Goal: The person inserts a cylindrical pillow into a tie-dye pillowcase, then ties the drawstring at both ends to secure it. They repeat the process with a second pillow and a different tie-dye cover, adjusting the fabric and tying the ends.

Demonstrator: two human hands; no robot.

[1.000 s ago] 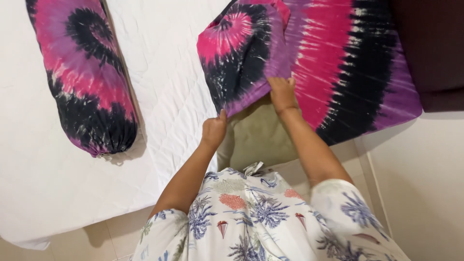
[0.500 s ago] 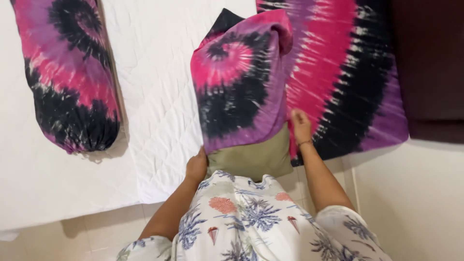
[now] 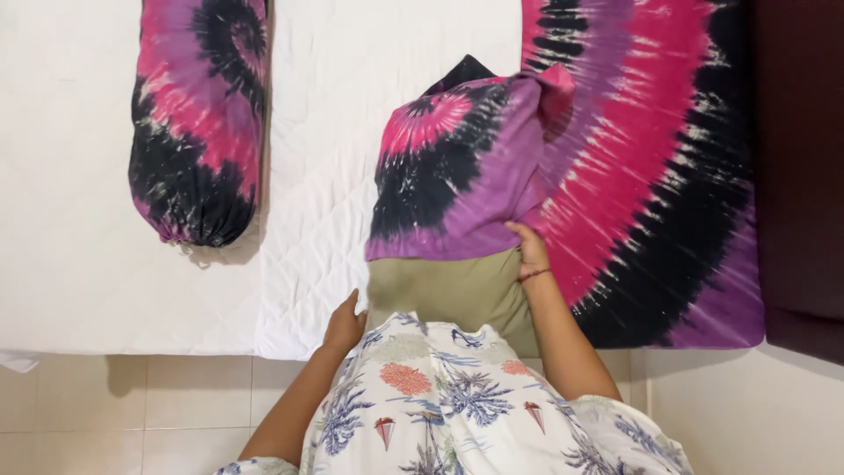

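At far left a bolster (image 3: 200,119) in a pink, purple and black tie-dye cover lies on the white quilted mattress (image 3: 79,255), well apart from our hands. Our left hand (image 3: 345,324) now sits low at the pillow's bottom left corner, fingers curled against the edge; whether it pinches anything we cannot tell. Between our hands stands the olive pillow (image 3: 448,295), its upper part sheathed in the tie-dye pillowcase (image 3: 462,176). A second ago the case was only being opened over the pillow's top; since then it has come well down, leaving just the lower band bare, so we judge the covering mostly done. Our right hand (image 3: 530,251) grips the case's hem at the right side, fingers closed on cloth. Further right lies a matching tie-dye sheet (image 3: 668,176).
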